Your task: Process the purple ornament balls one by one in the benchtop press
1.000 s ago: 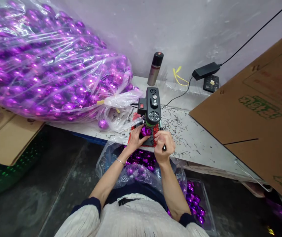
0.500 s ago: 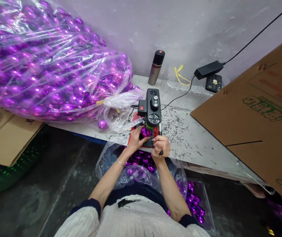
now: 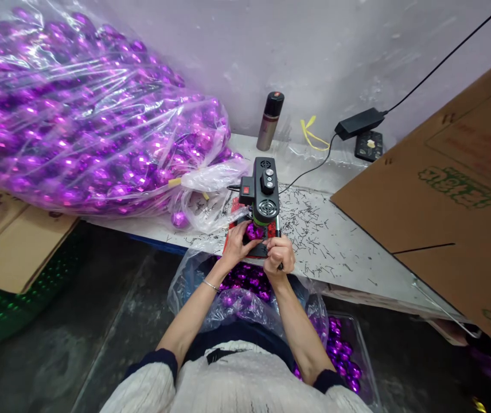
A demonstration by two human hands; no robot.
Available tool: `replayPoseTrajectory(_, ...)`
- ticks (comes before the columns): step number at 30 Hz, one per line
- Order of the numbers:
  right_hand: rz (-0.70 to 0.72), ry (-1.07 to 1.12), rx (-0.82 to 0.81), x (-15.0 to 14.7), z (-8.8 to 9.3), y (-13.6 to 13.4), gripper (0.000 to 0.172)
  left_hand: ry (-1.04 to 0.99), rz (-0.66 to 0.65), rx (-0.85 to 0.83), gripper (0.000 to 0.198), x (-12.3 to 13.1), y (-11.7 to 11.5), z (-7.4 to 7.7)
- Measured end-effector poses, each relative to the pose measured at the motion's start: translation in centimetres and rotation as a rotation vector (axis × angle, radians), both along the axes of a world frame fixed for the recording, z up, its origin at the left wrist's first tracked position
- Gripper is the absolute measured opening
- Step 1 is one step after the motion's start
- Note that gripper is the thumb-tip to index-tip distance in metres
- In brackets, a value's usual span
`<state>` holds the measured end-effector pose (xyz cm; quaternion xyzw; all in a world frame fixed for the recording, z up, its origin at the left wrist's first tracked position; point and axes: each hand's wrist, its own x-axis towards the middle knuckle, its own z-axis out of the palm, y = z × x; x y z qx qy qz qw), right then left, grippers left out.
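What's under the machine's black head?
A shiny purple ball, held by the left hand over a dark base plate. The black head hides the ball's top, so contact there can't be seen.

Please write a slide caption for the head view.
Left hand holds a purple ball under a black machine; right hand grips a handle.

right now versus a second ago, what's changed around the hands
The right hand shifted left, toward the left hand, still gripping the black handle, which swung with it. The machine's black head sits slightly lower in view. Nothing was grabbed or released. The left hand stayed on the purple ball.
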<state>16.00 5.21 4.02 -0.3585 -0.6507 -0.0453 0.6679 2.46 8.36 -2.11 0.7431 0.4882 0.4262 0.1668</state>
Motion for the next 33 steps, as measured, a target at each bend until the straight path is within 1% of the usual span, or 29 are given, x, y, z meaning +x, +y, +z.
replayPoseTrajectory(3, 0.0, 0.008, 0.0, -0.1, 0.3, 0.0, 0.032, 0.002, 0.004, -0.015, 0.059, 0.0, 0.1, -0.1)
replayPoseTrajectory(6, -0.005, 0.01, 0.016, -0.1, 0.3, 0.0, 0.032, -0.009, 0.002, -0.014, 0.059, 0.0, 0.2, -0.2)
replayPoseTrajectory(9, 0.004, -0.057, 0.038, 0.0, 0.1, 0.1, 0.031, -0.014, 0.004, -0.022, 0.058, 0.0, 0.2, -0.3)
replayPoseTrajectory(11, 0.019, -0.077, 0.055, -0.1, 0.6, 0.0, 0.031, -0.02, 0.005, -0.026, 0.057, 0.0, 0.4, -0.3)
replayPoseTrajectory(12, 0.02, -0.063, 0.055, -0.1, 1.1, 0.0, 0.032, -0.026, 0.004, -0.026, 0.057, 0.0, 0.5, -0.2)
replayPoseTrajectory(14, 0.007, 0.006, 0.024, -0.3, 3.0, 0.0, 0.033, -0.041, -0.006, -0.029, 0.057, 0.0, 0.8, -0.1)
replayPoseTrajectory(16, -0.016, 0.06, -0.082, -0.4, 5.5, -0.1, 0.032, -0.07, -0.025, -0.027, 0.059, -0.1, 0.7, 0.2)
replayPoseTrajectory(18, -0.013, 0.094, -0.184, -0.5, 7.7, -0.2, 0.032, -0.112, -0.027, -0.013, 0.062, -0.3, -0.1, 0.4)
replayPoseTrajectory(20, 0.004, 0.093, -0.205, -0.4, 9.0, -0.4, 0.032, -0.134, -0.004, 0.017, 0.064, -0.7, -2.1, 0.4)
replayPoseTrajectory(22, 0.014, 0.074, -0.182, -0.2, 9.0, -0.5, 0.031, -0.097, 0.002, 0.043, 0.065, -0.9, -5.0, 0.2)
replayPoseTrajectory(25, 0.021, 0.045, -0.146, -0.1, 7.7, -0.7, 0.03, 0.058, -0.074, 0.054, 0.064, -0.8, -9.6, -0.4)
replayPoseTrajectory(27, 0.023, 0.039, -0.14, 0.0, 6.9, -0.7, 0.029, 0.144, -0.132, 0.077, 0.062, -0.5, -11.4, -0.7)
replayPoseTrajectory(28, 0.025, 0.036, -0.141, 0.1, 6.6, -0.7, 0.029, 0.168, -0.148, 0.099, 0.06, -0.5, -11.8, -0.8)
replayPoseTrajectory(30, 0.033, 0.024, -0.14, 0.2, 6.3, -0.7, 0.029, 0.17, -0.121, 0.148, 0.052, -1.0, -11.2, -0.4)
replayPoseTrajectory(31, 0.038, 0.017, -0.136, 0.3, 6.2, -0.8, 0.028, 0.156, -0.062, 0.17, 0.047, -1.7, -10.4, 0.0)
replayPoseTrajectory(32, 0.043, 0.01, -0.129, 0.3, 6.2, -0.8, 0.028, 0.135, 0.031, 0.185, 0.043, -2.6, -9.2, 0.5)
replayPoseTrajectory(33, 0.046, 0.006, -0.122, 0.3, 6.1, -0.8, 0.027, 0.108, 0.152, 0.198, 0.041, -3.8, -7.9, 1.1)
